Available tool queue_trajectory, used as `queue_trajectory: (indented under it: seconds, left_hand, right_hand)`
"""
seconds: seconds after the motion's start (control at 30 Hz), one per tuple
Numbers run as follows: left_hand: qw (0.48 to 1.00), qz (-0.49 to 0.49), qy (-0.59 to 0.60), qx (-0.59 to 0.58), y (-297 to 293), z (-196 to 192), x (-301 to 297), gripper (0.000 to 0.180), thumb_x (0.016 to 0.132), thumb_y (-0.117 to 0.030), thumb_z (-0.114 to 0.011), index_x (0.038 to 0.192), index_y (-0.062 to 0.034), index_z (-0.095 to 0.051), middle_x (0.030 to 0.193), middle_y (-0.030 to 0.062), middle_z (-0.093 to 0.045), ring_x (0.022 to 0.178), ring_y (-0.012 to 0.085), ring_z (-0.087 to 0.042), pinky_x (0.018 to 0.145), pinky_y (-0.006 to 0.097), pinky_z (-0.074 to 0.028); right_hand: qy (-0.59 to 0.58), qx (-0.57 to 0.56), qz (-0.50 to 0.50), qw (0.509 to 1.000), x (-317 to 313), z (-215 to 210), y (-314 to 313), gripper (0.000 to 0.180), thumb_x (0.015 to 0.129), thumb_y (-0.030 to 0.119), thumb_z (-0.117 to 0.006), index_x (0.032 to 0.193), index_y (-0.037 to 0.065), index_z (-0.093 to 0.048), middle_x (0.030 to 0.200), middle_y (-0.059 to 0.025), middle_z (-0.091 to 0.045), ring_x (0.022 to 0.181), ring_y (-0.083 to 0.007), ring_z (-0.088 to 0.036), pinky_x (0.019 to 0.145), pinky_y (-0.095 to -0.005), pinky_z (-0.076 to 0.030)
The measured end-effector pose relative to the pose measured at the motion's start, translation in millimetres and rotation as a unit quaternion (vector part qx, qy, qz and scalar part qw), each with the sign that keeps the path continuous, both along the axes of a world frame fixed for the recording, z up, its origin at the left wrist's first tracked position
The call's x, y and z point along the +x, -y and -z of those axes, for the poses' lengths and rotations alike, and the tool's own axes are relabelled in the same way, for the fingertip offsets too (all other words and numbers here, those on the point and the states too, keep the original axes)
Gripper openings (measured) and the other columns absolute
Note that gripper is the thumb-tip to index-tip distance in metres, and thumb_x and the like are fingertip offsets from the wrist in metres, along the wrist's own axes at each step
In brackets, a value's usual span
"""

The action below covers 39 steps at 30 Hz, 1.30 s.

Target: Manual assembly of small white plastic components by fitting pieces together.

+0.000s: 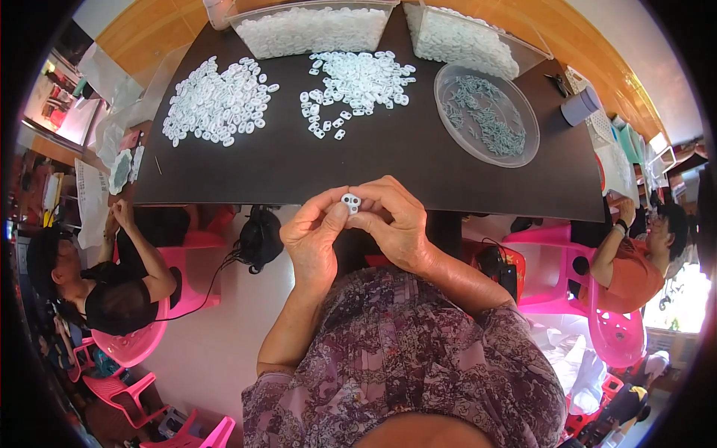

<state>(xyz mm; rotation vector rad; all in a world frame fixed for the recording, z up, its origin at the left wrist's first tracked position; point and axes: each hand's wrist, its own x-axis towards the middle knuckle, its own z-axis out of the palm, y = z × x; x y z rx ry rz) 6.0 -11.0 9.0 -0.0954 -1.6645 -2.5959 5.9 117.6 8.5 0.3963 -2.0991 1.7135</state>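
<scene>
Both hands meet at the near edge of the worktop [358,160], pinched on one small white plastic piece [350,201]. Left hand [314,239]: thumb and forefinger clamp the piece from the left. Right hand [396,224]: fingertips close on it from the right, the hands touching each other around it. The piece looks like a short block with two round holes facing the camera; glossy moulded plastic.

Worktop: dark, matte, rectangular.
- Left heap [216,101]: loose white ring-like plastic parts, spread flat.
- Middle heap [358,78]: the same kind of white parts, more scattered, a few strays toward the near side.
- Round clear plastic dish [523,149] at right, shallow, holding small grey-green slim parts [485,116].
- Two clear rectangular plastic bins at the far edge: one centre [243,30], one right [534,48], both full of white parts.

Well apart from the hands, right of the worktop: a grey cylindrical roll [579,108] and a white perforated sheet [601,123]. Left of the worktop: clear plastic bags [104,82], crumpled. I can't resolve any label detail at this size.

Around: pink plastic chairs [194,284], a pale floor [224,343]. One person seated left [112,291], another right in an orange top [635,272]; their hands are clear of the wearer's. The wearer's top [418,358] is a purple patterned fabric.
</scene>
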Motion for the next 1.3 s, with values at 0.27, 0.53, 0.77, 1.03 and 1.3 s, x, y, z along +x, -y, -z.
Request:
queue_trajectory:
  seconds: [0.27,0.53,0.77,1.03,1.3]
  left_hand:
    - [0.998,-0.016,-0.056,0.010,-1,13,2,0.021,0.085,-0.005,-0.062,0.104,0.0051,-0.062,0.092,0.0054,-0.061,0.084,0.0103,-0.057,0.076,0.022,-0.046]
    - [0.995,-0.063,-0.078,-0.026,0,10,5,0.022,0.087,-0.011,-0.061,0.102,0.0052,-0.062,0.093,0.0050,-0.061,0.082,0.0093,-0.055,0.075,0.021,-0.045]
    - [0.992,-0.078,-0.090,-0.037,-2,13,6,0.025,0.090,-0.016,-0.058,0.105,0.0044,-0.059,0.095,0.0055,-0.060,0.083,0.0085,-0.054,0.076,0.022,-0.044]
    - [0.990,-0.095,-0.105,-0.023,-4,22,6,0.021,0.091,-0.018,-0.057,0.098,0.0018,-0.058,0.090,0.0021,-0.056,0.082,0.0074,-0.051,0.076,0.022,-0.042]
    - [0.991,-0.101,-0.086,-0.015,-6,20,6,0.021,0.091,-0.018,-0.057,0.099,0.0018,-0.057,0.090,0.0024,-0.056,0.081,0.0073,-0.052,0.075,0.021,-0.043]
  right_hand:
    - [-0.022,-0.007,-0.001,1.000,3,-4,3,0.030,0.067,-0.005,-0.072,0.095,0.000,-0.063,0.082,-0.0062,-0.061,0.066,-0.0128,-0.053,0.054,-0.0242,-0.044]
    - [-0.020,-0.008,0.000,1.000,4,-1,12,0.032,0.067,-0.006,-0.071,0.097,0.000,-0.062,0.083,-0.0073,-0.061,0.068,-0.0137,-0.055,0.056,-0.0242,-0.045]
    - [-0.021,-0.027,0.002,0.999,4,0,17,0.033,0.067,-0.006,-0.071,0.098,-0.001,-0.062,0.085,-0.0092,-0.063,0.069,-0.0154,-0.056,0.057,-0.0255,-0.047]
    - [-0.099,0.028,0.003,0.995,-1,3,16,0.033,0.065,-0.006,-0.071,0.097,-0.002,-0.061,0.083,-0.0102,-0.063,0.068,-0.0185,-0.056,0.057,-0.0272,-0.047]
    - [-0.105,0.054,0.004,0.993,-4,2,15,0.034,0.065,-0.004,-0.071,0.097,-0.002,-0.062,0.083,-0.0093,-0.062,0.066,-0.0193,-0.054,0.057,-0.0281,-0.046]
